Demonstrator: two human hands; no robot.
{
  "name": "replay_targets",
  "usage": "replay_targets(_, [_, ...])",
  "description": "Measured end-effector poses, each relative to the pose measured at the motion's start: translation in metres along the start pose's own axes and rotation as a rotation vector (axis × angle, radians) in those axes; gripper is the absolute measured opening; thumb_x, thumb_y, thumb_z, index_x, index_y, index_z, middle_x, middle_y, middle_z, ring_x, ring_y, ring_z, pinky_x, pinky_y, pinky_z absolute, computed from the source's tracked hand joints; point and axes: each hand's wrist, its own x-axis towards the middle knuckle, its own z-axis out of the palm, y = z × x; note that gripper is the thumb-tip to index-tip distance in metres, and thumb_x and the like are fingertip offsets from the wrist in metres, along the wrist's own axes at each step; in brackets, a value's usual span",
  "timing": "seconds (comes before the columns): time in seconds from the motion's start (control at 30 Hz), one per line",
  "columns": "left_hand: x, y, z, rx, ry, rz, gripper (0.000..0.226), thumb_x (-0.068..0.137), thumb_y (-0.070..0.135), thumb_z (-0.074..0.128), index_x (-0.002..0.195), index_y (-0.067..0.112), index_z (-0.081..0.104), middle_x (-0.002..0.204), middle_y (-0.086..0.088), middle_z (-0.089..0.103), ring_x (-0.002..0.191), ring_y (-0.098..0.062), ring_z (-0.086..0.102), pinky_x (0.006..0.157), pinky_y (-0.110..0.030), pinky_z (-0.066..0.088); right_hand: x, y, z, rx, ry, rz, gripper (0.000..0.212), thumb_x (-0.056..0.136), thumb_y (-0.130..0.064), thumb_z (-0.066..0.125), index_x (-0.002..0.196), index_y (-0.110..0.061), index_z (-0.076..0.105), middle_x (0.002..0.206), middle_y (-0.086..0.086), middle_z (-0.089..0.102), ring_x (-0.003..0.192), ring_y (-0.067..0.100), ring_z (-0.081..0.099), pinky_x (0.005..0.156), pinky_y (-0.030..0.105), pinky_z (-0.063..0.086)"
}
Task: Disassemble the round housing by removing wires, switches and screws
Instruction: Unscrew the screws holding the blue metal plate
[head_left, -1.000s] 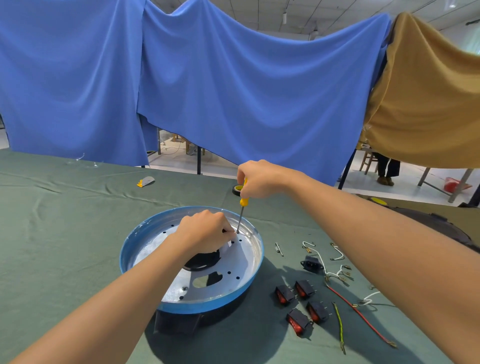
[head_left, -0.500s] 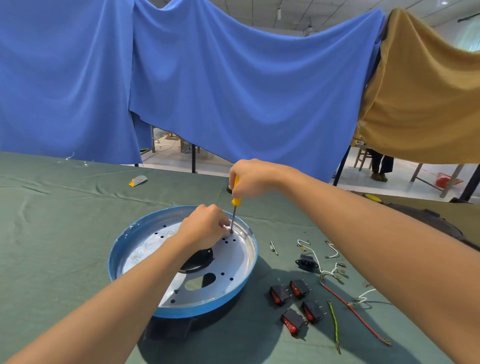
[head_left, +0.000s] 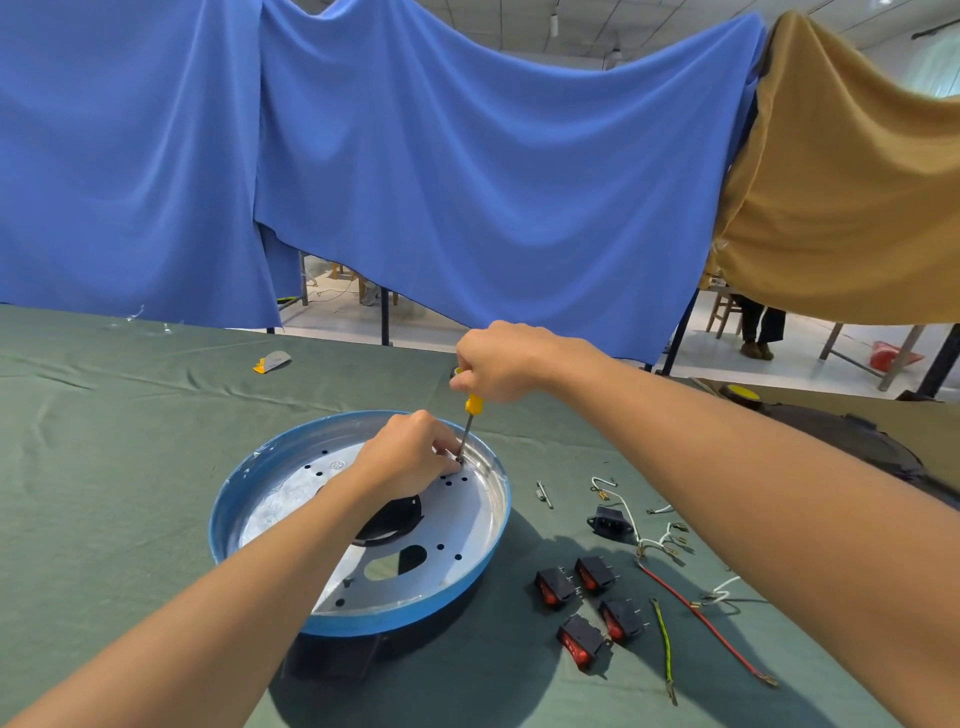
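Note:
The round housing (head_left: 260, 499), blue outside with a silver perforated plate inside, lies open side up on the green cloth. My right hand (head_left: 501, 364) grips a yellow-handled screwdriver (head_left: 470, 421) upright, its tip at a screw near the housing's far inner rim. My left hand (head_left: 410, 452) rests inside the housing with fingertips pinched at the screwdriver tip; what they pinch is hidden. Several black rocker switches with red faces (head_left: 592, 605) lie to the right, beside a red wire (head_left: 701, 621) and a yellow-green wire (head_left: 665, 644).
A black socket with white wires (head_left: 610, 522) and a small loose metal part (head_left: 543, 492) lie right of the housing. A dark round cover (head_left: 852, 441) sits at far right, a yellow-grey scrap (head_left: 272, 361) at the back. Blue and tan drapes hang behind the table.
The view has drifted slightly, so the housing sits lower left in frame. Both hands stay at the same screw, the screwdriver upright throughout.

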Motion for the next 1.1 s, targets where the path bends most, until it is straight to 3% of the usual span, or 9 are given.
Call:
replay_targets(0.1, [0.000,0.000,0.001,-0.006,0.006,0.008,0.014,0.088,0.023,0.069,0.099,0.027,0.076,0.085,0.006,0.065,0.084,-0.020,0.059,0.077,-0.039,0.054,-0.003,0.000,-0.003,0.070,0.003,-0.070,0.011,0.087,-0.026,0.057,0.096,-0.020,0.055,0.100,0.002,0.055,0.099,0.026,0.054,0.072,0.038,0.049])
replay_targets(0.23, [0.000,-0.002,0.003,-0.001,0.011,0.007,0.015,0.089,0.023,0.069,0.102,0.025,0.076,0.092,0.004,0.066,0.086,-0.019,0.057,0.077,-0.035,0.052,-0.009,-0.002,-0.008,0.099,-0.006,-0.156,0.007,0.085,-0.022,0.066,0.090,-0.023,0.061,0.090,-0.003,0.060,0.091,0.018,0.053,0.057,0.027,0.039])
replay_targets(0.43, [-0.003,0.001,0.004,0.010,0.047,0.000,0.011,0.090,0.022,0.066,0.095,0.027,0.075,0.091,0.006,0.066,0.088,-0.018,0.060,0.077,-0.039,0.055,-0.022,0.013,-0.009,0.127,0.089,-0.023,0.004,0.082,-0.030,0.064,0.085,-0.029,0.061,0.099,-0.001,0.059,0.096,0.025,0.056,0.062,0.033,0.042])
replay_targets(0.6, [-0.002,0.003,0.007,0.086,0.086,-0.019,0.013,0.093,0.026,0.062,0.095,0.031,0.074,0.099,0.007,0.068,0.095,-0.020,0.060,0.071,-0.034,0.050,-0.050,0.034,0.030,0.663,0.414,0.334,0.011,0.089,-0.034,0.060,0.092,-0.024,0.061,0.098,0.001,0.061,0.095,0.024,0.054,0.073,0.034,0.043])
replay_targets(0.67, [-0.002,0.003,0.008,0.115,0.101,-0.015,0.014,0.094,0.027,0.060,0.094,0.030,0.074,0.099,0.006,0.068,0.095,-0.021,0.059,0.067,-0.031,0.045,-0.061,0.023,0.064,0.972,0.525,0.486,0.018,0.093,-0.033,0.057,0.099,-0.018,0.063,0.100,0.005,0.065,0.098,0.026,0.057,0.081,0.038,0.047])
replay_targets(0.73, [-0.002,0.005,0.010,0.150,0.119,-0.004,0.015,0.094,0.028,0.059,0.093,0.028,0.073,0.099,0.004,0.067,0.091,-0.021,0.058,0.063,-0.030,0.040,-0.067,0.004,0.094,1.124,0.589,0.604,0.019,0.096,-0.034,0.054,0.098,-0.018,0.063,0.097,0.005,0.067,0.095,0.026,0.061,0.083,0.042,0.050])
replay_targets(0.8, [-0.002,0.007,0.011,0.188,0.137,0.003,0.015,0.095,0.032,0.058,0.095,0.026,0.072,0.101,0.003,0.065,0.090,-0.021,0.055,0.063,-0.030,0.037,-0.070,-0.016,0.116,1.047,0.641,0.649,0.019,0.097,-0.035,0.050,0.097,-0.020,0.061,0.095,0.000,0.066,0.091,0.022,0.059,0.076,0.038,0.048])
replay_targets(0.93, [-0.004,0.009,0.013,0.217,0.146,0.023,0.015,0.097,0.035,0.056,0.102,0.029,0.069,0.107,0.004,0.061,0.103,-0.022,0.056,0.067,-0.032,0.037,-0.071,-0.028,0.129,0.801,0.641,0.560,0.022,0.096,-0.036,0.051,0.100,-0.018,0.063,0.095,-0.001,0.065,0.089,0.022,0.054,0.067,0.030,0.038])
replay_targets(1.1, [-0.004,0.006,0.010,0.185,0.112,0.028,0.018,0.095,0.036,0.059,0.105,0.042,0.072,0.109,0.010,0.067,0.101,-0.019,0.058,0.067,-0.031,0.043,-0.074,-0.023,0.130,0.782,0.512,0.466,0.026,0.092,-0.038,0.057,0.076,-0.017,0.061,0.068,-0.001,0.059,0.069,0.023,0.052,0.052,0.029,0.032])
